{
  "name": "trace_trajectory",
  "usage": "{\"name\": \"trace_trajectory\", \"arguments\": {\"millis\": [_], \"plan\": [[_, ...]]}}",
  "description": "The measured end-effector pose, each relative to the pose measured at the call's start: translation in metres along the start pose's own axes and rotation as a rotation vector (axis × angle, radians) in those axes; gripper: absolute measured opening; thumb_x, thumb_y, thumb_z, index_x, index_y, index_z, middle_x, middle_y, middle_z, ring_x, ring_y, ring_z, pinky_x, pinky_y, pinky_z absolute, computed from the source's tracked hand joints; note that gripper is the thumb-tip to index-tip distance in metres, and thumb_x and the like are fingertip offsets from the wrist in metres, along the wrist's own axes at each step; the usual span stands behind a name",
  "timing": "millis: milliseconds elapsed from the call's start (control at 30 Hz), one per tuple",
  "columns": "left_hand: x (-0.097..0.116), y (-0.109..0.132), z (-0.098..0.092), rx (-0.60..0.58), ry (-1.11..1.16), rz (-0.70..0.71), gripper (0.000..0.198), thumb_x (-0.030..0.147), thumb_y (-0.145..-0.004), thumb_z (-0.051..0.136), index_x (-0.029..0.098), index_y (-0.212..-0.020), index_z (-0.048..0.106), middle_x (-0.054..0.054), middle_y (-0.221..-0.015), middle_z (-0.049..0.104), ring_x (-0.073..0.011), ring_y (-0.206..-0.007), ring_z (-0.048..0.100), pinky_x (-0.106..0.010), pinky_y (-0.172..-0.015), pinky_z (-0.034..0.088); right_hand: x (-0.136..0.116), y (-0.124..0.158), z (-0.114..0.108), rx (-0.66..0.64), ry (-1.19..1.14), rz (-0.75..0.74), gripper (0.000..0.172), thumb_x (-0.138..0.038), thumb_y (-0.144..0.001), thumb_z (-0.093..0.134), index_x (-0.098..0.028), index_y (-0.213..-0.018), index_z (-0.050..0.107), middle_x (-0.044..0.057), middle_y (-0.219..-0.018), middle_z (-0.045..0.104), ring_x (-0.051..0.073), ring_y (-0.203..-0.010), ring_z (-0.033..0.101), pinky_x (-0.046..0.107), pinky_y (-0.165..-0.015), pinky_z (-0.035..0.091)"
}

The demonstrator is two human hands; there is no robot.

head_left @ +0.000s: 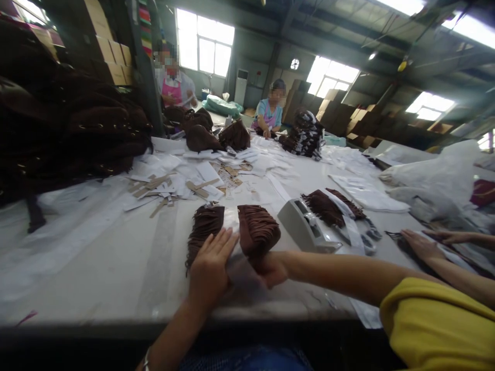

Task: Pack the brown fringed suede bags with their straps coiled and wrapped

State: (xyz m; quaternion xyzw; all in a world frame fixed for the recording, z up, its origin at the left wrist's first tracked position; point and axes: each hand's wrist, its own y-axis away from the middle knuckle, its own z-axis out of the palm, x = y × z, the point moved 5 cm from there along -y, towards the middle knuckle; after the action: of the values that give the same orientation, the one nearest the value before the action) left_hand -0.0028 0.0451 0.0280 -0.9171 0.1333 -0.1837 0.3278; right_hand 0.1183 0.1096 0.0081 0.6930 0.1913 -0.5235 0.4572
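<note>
A dark brown fringed piece, perhaps a bag [257, 226], lies on the table in front of me with a white strip [231, 219] across its middle. My left hand [211, 265] rests on its near left part, fingers stretched out flat on the brown fringe and the strip. At the lower right edge, my right hand [273, 269] is closed on the fringed piece; its fingertips are partly hidden under the fringe. A loose, blurred end of the strip [245, 273] hangs between my hands, towards the table's near edge.
A grey tape dispenser [305, 226] stands to the right, beside another banded fringed piece [323, 206]. Paper and card scraps [201, 185] litter the middle. Brown bags [69, 118] are heaped left. A neighbour's hands [421, 247] work at far right; two people [268, 113] stand across.
</note>
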Motion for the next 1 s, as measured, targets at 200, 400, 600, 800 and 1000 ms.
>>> {"name": "trace_trajectory", "arguments": {"millis": [200, 400, 600, 800, 1000], "plan": [[0.0, -0.002, 0.025, -0.225, -0.016, 0.084, 0.051, 0.005, -0.089, 0.041, 0.018, -0.138, 0.054, -0.009, -0.146, 0.051, -0.024, -0.135, 0.048, -0.045, -0.111, 0.041, 0.043, 0.04, 0.061, -0.283, -0.651, 0.435, 0.028, -0.01, -0.098, 0.036, -0.006, -0.105, 0.063, 0.0, -0.069, 0.062, 0.0, -0.044, 0.046, 0.004, -0.044, 0.037], [0.002, 0.007, 0.027, -0.333, -0.023, 0.134, 0.065, 0.003, -0.081, 0.044, 0.015, -0.145, 0.044, -0.011, -0.154, 0.038, -0.0252, -0.143, 0.035, -0.046, -0.116, 0.033, 0.074, 0.092, 0.083, -0.265, -0.512, 0.379, 0.022, -0.025, -0.096, 0.052, -0.01, -0.104, 0.065, 0.003, -0.075, 0.068, 0.005, -0.046, 0.057, 0.015, -0.046, 0.047], [0.009, 0.015, 0.02, -0.348, -0.074, 0.227, 0.073, 0.0, -0.077, 0.043, 0.014, -0.149, 0.038, -0.011, -0.158, 0.03, -0.0261, -0.147, 0.026, -0.051, -0.12, 0.022, 0.051, 0.118, 0.033, 0.5, 0.702, -0.41, 0.031, -0.033, -0.094, 0.059, -0.018, -0.121, 0.063, 0.012, -0.116, 0.068, 0.023, -0.105, 0.064, 0.038, -0.094, 0.051], [0.019, 0.023, 0.009, -0.271, -0.134, 0.369, 0.061, 0.001, -0.088, 0.037, 0.013, -0.148, 0.037, -0.013, -0.147, 0.048, -0.0244, -0.136, 0.046, -0.049, -0.118, 0.03, 0.068, 0.091, 0.042, 0.365, 1.183, -0.73, 0.049, -0.033, -0.091, 0.061, -0.01, -0.134, 0.054, 0.015, -0.14, 0.055, 0.031, -0.138, 0.04, 0.048, -0.118, 0.029], [0.024, 0.024, 0.001, -0.226, -0.091, 0.37, 0.054, 0.002, -0.089, 0.039, 0.01, -0.142, 0.046, -0.014, -0.141, 0.056, -0.0247, -0.131, 0.052, -0.046, -0.111, 0.041, 0.065, 0.094, 0.05, 0.485, 1.079, -0.904, 0.024, -0.017, -0.087, 0.053, -0.013, -0.107, 0.067, 0.01, -0.116, 0.071, 0.024, -0.124, 0.056, 0.043, -0.111, 0.04]]}}
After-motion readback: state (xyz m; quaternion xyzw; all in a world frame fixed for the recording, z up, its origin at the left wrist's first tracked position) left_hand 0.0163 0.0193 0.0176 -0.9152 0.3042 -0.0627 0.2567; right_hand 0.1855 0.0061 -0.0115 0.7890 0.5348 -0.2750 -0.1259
